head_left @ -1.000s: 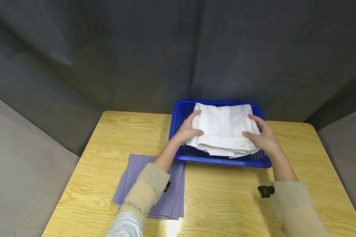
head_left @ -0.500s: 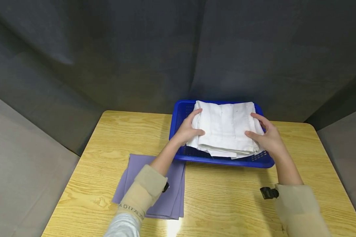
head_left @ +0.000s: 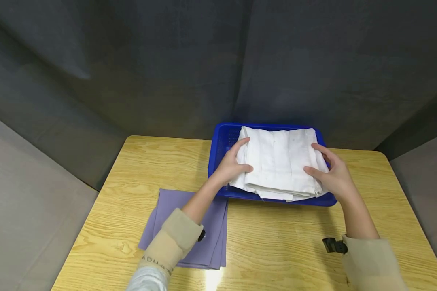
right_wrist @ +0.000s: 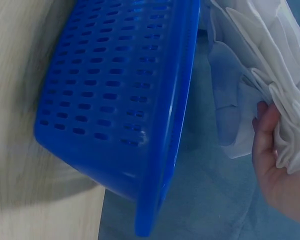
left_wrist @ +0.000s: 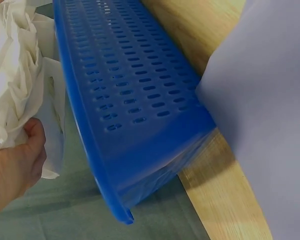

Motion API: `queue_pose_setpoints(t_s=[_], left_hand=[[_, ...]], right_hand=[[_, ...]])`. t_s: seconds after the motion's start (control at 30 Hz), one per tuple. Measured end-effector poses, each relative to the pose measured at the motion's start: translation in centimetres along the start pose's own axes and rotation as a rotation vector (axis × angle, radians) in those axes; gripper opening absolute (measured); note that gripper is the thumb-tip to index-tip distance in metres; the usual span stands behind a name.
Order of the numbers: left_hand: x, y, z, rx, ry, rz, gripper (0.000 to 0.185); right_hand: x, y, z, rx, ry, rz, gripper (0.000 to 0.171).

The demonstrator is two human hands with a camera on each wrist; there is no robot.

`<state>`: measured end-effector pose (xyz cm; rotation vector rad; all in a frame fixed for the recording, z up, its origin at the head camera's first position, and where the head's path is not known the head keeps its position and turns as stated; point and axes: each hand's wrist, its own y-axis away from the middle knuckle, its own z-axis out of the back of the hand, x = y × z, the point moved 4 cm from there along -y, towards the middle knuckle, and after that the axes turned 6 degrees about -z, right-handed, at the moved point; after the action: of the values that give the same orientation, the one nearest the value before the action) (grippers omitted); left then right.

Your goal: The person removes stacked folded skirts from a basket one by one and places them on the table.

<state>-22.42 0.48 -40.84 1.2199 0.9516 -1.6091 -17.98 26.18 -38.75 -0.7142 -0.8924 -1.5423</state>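
Both hands hold a stack of folded white cloths (head_left: 282, 161), one at each short side. My left hand (head_left: 227, 167) grips the left edge, thumb on top and the other fingers partly hidden underneath. At the opposite edge, my right hand (head_left: 336, 176) has the same kind of grip. In the wrist views the stack (left_wrist: 12, 75) appears raised clear of the rim of a blue perforated plastic basket (right_wrist: 100, 100). Seen from the head, the stack covers most of the basket's inside. Curled fingers of the right hand (right_wrist: 272, 165) show under loose cloth layers.
On the wooden table (head_left: 276, 246), a pile of folded purple cloths (head_left: 205, 250) lies at the basket's front left, partly under the left forearm. A dark grey curtain (head_left: 167, 81) hangs behind the table. Light grey panels (head_left: 25, 202) stand at the sides.
The white stack has shifted slightly right and toward me, its front edge now over the basket's front rim. Both hands have moved with it and still hold it.
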Motion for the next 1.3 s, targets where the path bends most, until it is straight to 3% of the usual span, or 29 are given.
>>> queue_pose_setpoints(t_s=[0.83,1.1,1.3], left_hand=[[-0.5,2.7,-0.4,-0.006,0.035,-0.067,0.086],[-4.4,4.7,-0.1,0.026,0.074,-0.074,0.08],[-4.8,5.4,-0.2,0.03,0.083,-0.08,0.08]], right_hand=[[0.1,3.0,0.0,-0.062,-0.021,0.047,0.069],[0.3,3.8,0.4,-0.073,0.005,0.019,0.069],[0.6,4.6,0.5,-0.095,0.062,0.054,0.069]])
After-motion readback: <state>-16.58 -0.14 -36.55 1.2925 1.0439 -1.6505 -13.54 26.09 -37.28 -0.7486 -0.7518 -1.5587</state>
